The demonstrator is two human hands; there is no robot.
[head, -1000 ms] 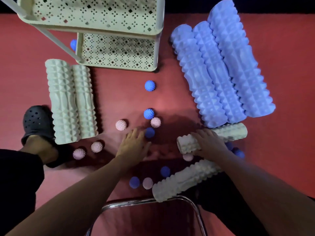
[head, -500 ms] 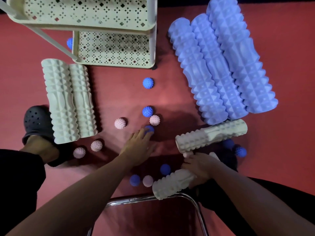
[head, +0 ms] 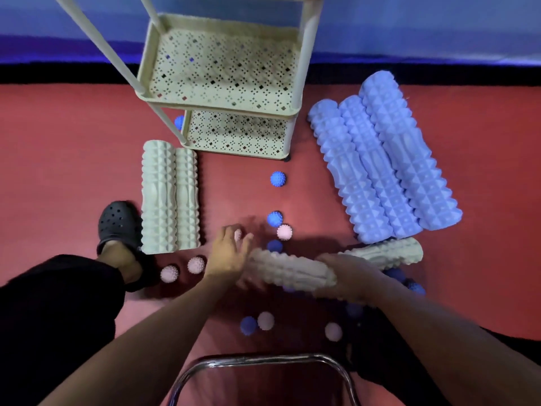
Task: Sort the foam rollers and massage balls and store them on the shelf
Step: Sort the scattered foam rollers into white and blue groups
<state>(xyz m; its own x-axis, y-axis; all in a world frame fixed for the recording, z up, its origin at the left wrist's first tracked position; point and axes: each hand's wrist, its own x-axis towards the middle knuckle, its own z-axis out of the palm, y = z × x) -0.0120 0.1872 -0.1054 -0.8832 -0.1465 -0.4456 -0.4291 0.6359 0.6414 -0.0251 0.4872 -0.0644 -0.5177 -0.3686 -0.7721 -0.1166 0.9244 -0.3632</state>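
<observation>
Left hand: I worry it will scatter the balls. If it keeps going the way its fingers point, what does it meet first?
Probably the pink spiky ball right at the left hand fingertips; depth is blurred.

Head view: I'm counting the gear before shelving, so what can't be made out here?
- Cream roller in the right hand: motion-blurred, so the grip is unclear.
- Left hand: blurred, partly hiding a pink ball.
- Blue balls behind the right forearm: count uncertain.
- Shelf: upper tiers cut off by the top edge.
</observation>
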